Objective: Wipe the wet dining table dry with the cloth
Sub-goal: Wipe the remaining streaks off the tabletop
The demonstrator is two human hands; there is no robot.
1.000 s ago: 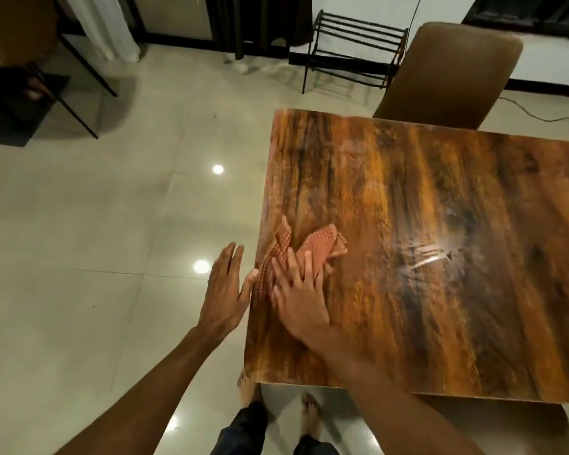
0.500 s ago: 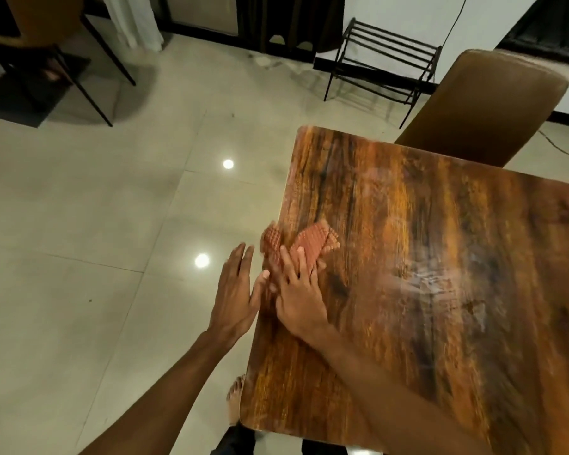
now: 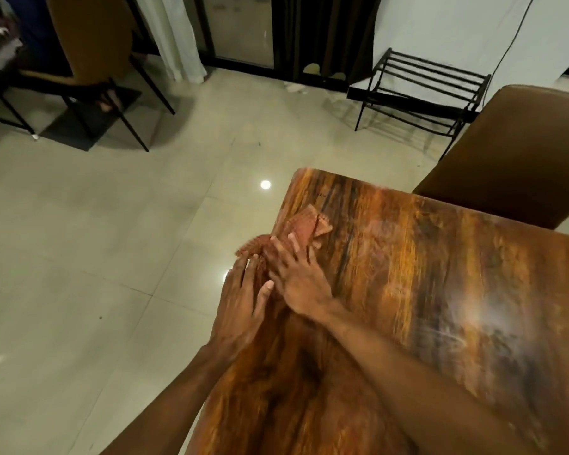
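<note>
The right hand (image 3: 298,280), fingers spread flat, presses the checkered cloth (image 3: 306,226) at the table (image 3: 440,290) left edge. The left hand (image 3: 240,310) lies open alongside, holding nothing. The overhanging cloth may slip to the floor (image 3: 112,257).

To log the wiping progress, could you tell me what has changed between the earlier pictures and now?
The right hand, still flat on the cloth, has pushed it along the left edge of the table toward the far corner; part of it now overhangs that edge. The left hand followed beside the edge, still open. Nothing gripped or released.
</note>
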